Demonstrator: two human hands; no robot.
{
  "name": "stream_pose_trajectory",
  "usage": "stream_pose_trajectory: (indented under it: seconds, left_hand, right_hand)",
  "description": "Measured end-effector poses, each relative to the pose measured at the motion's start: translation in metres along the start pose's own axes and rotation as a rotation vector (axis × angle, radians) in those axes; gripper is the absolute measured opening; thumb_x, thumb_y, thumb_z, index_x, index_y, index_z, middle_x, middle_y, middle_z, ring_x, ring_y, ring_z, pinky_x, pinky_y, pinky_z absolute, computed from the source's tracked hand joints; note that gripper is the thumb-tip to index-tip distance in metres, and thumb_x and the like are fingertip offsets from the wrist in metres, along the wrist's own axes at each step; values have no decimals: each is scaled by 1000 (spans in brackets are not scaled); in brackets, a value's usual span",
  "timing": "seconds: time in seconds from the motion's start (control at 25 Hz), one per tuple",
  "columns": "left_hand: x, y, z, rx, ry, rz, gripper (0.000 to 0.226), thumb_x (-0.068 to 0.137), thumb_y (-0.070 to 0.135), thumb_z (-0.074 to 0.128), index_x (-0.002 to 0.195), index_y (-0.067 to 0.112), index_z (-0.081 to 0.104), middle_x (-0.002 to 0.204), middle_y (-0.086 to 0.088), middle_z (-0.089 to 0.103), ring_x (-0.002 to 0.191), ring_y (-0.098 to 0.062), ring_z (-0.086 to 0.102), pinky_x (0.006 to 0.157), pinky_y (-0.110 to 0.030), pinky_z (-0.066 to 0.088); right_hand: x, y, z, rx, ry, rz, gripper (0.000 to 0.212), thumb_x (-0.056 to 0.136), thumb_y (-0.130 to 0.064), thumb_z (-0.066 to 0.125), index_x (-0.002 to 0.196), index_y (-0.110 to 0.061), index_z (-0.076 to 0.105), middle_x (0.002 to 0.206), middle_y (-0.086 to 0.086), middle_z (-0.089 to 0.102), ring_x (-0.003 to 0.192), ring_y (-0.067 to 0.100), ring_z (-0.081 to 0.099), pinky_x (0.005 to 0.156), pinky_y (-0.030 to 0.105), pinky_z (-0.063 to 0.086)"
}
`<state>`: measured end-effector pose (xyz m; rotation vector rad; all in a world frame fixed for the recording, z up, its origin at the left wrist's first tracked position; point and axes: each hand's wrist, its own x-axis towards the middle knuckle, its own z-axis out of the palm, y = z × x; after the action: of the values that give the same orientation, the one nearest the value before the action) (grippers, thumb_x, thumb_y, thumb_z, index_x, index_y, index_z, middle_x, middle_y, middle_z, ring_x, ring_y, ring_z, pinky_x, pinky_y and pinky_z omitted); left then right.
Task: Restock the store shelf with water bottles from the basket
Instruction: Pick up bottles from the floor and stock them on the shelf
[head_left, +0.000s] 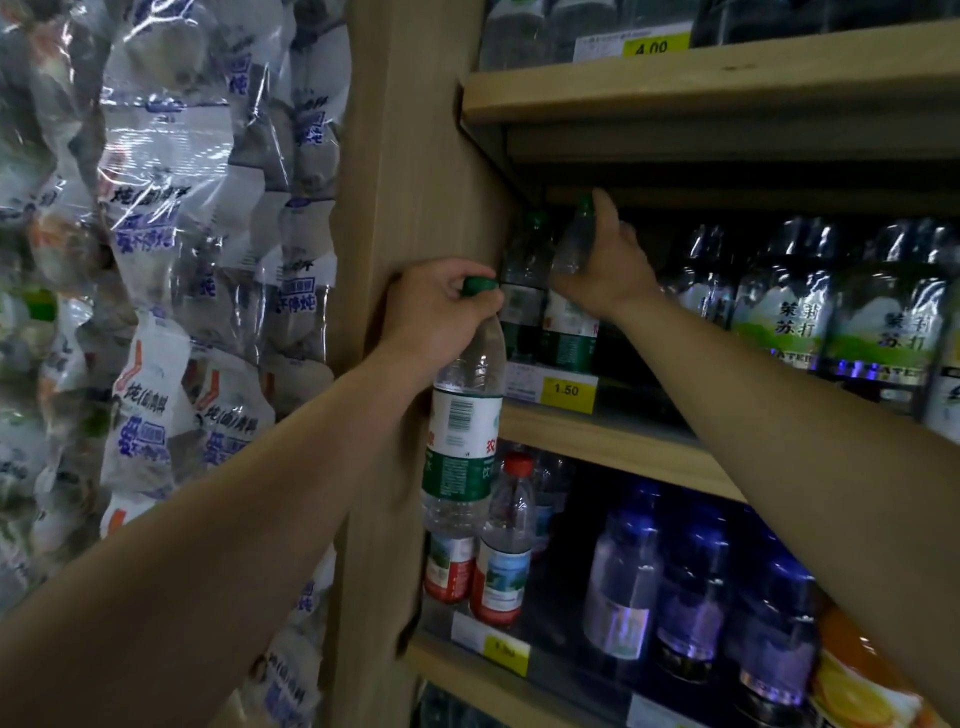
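Note:
My left hand (439, 306) grips the neck of a green-capped water bottle (464, 426) with a white and green label, which hangs upright in front of the shelf's left post. My right hand (605, 265) reaches into the middle shelf (597, 436) and holds a second green-capped bottle (571, 291) near its shoulder, standing at the shelf's left end. Another like bottle (524, 291) stands just left of it, against the post. The basket is out of view.
A wooden post (410, 171) bounds the shelf on the left. Green-labelled bottle packs (831, 317) fill the middle shelf's right side. Below stand red-capped bottles (506, 540) and blue bottles (691, 577). Wrapped food packets (166, 260) hang at left. The upper shelf board (701, 83) sits close above.

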<state>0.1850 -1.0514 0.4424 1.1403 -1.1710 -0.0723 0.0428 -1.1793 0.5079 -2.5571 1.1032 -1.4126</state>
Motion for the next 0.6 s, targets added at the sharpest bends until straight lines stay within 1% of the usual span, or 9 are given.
stream_pose_trajectory:
  seconds: [0.08,0.12,0.16,0.24,0.36,0.48,0.56,0.6]
  left_hand:
    - [2,1,0,-9,-6,-3,25,87,16,73,111,23,70,85,9,67,72,1,63,62,-13,48]
    - [2,1,1,-14,-10,-8,25,86,16,73,110,24,70,87,9,67,75,-1,64,64,-15,48]
    - [3,0,1,-12,-10,-10,25,86,16,74,109,25,70,88,7,68,76,-3,64,64,-16,48]
    - [5,1,1,-16,-5,-10,23,85,17,75,104,29,70,85,5,67,72,-4,62,61,-16,46]
    - [7,0,1,-32,-3,-6,21,84,17,75,97,32,69,78,7,66,65,-3,60,57,-15,44]
    - [8,-2,0,-45,-14,-5,21,84,16,75,97,31,70,77,6,67,61,0,61,53,-13,45]
    - [7,-4,0,-55,-27,2,21,84,16,75,98,31,70,78,5,68,58,3,61,51,-12,45]
    - [7,-5,-1,-52,-33,11,21,84,16,75,99,30,70,79,5,69,57,4,62,51,-12,45]
  right_hand:
    - [-13,3,5,-127,-18,-34,113,78,-33,79,157,-33,-2,164,10,-4,139,36,37,107,40,39]
    - [-18,5,7,-189,-47,-41,115,77,-34,81,156,-37,-3,164,7,-13,138,37,39,105,42,41]
    - [-23,6,11,-230,-91,-40,116,76,-33,82,155,-41,-4,162,5,-21,135,38,42,103,42,44]
    - [-26,6,19,-275,-162,-18,116,79,-23,81,154,-43,-5,159,4,-31,132,39,46,97,39,46]
    - [-19,9,27,-299,-160,26,114,83,-5,75,155,-41,-6,156,7,-36,122,40,53,86,36,50]
    - [-12,15,33,-312,-168,53,116,83,0,73,154,-41,-8,155,9,-38,115,38,58,77,31,46]
    - [-8,20,34,-317,-188,51,116,83,0,73,154,-41,-9,155,8,-38,117,37,57,78,31,44]
    - [-7,23,34,-328,-199,47,117,82,-3,75,154,-41,-9,155,7,-39,121,38,55,82,32,45]
